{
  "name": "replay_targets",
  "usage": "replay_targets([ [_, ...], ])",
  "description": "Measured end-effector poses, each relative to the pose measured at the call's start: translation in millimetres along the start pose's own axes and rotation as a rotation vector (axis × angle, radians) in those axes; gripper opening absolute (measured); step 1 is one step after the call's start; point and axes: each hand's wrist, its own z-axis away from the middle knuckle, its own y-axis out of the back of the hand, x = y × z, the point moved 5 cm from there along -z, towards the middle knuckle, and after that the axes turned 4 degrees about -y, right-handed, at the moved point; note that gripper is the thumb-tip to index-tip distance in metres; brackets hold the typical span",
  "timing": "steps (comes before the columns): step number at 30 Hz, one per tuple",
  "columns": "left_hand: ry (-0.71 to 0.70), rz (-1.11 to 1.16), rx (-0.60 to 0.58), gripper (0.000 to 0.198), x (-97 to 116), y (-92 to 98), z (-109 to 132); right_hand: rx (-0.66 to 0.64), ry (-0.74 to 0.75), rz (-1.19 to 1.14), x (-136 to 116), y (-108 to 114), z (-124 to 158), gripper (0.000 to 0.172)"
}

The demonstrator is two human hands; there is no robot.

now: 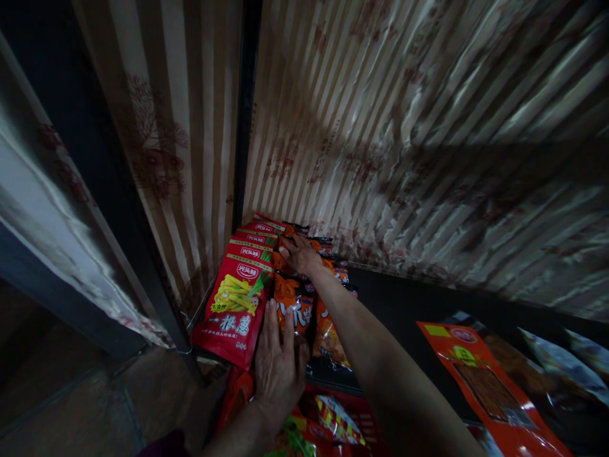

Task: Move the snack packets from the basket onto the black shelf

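Note:
My left hand (278, 365) lies with fingers apart against the front of an orange and black snack bag (294, 298), beside the red bags. My right hand (301, 255) reaches further back, its fingers spread over the orange bags behind. Left of both hands, red snack bags (235, 304) with yellow sticks printed on them stand in an overlapping row. A second column of orange bags (330, 333) is partly hidden by my right forearm. Neither hand is closed round a bag.
Below the shelf (390, 298) is a red basket (366, 412) with colourful packets. A large orange-red packet (495, 387) and several silvery packets (566, 362) lie at the right. Patterned fabric (380, 127) hangs behind; a dark post (246, 114) rises at the corner.

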Motion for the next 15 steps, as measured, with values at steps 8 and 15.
replay_targets([
  [8,-0.018,-0.045,0.025,0.066,2,5.1,0,0.073,0.003,0.013,2,15,-1,0.052],
  [15,-0.025,-0.085,0.080,0.066,5,10.0,-2,0.134,-0.065,0.075,20,21,-38,0.049],
])
